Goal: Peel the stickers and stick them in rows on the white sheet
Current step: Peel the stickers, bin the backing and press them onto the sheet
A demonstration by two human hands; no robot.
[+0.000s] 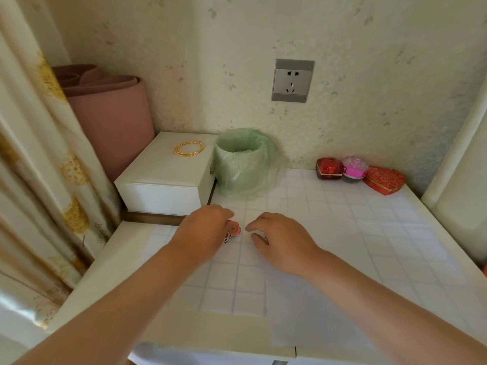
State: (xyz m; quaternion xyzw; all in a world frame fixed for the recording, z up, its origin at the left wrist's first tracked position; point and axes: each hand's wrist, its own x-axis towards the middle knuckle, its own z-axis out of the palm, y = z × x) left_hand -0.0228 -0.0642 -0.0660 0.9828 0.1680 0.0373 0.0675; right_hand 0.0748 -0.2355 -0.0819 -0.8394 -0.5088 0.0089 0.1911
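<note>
Head view. Both bare forearms reach forward over the desk [434, 222], which is covered by a pale checked sheet with thin blue grid lines.

The left hand [204, 233] is curled, fingers closed with the thumb pressed on a red flower-shaped sticker [235, 229]; a further scrap of printed sticker material shows just below it at the hand's edge. The sticker sits low over the checked covering; whether it touches the surface cannot be told.

The right hand [279, 242] lies just beside the left, palm down, fingers bent and partly closed, the index tip pointing toward the sticker without touching it. A small dark-red edge shows beneath its thumb side; what it is, and whether the hand has hold of it, cannot be told.

A plain white sheet [303, 320] lies at the near edge of the desk, partly under the right forearm, with no stickers visible on its exposed part.

At the rear left stands a white box [163, 177] with a gold ring-shaped chain [188, 148] on its lid. Just beside it is a small bin lined with a green plastic bag [243, 164]. At the rear right, against the wall, are a dark red box [329, 168], a pink round container [355, 167] and a red heart-shaped box [384, 179], touching in a row. A wall socket [293, 80] is mounted above. A rolled pink mat [110, 111] stands in the left corner beside a curtain [39, 167].
</note>
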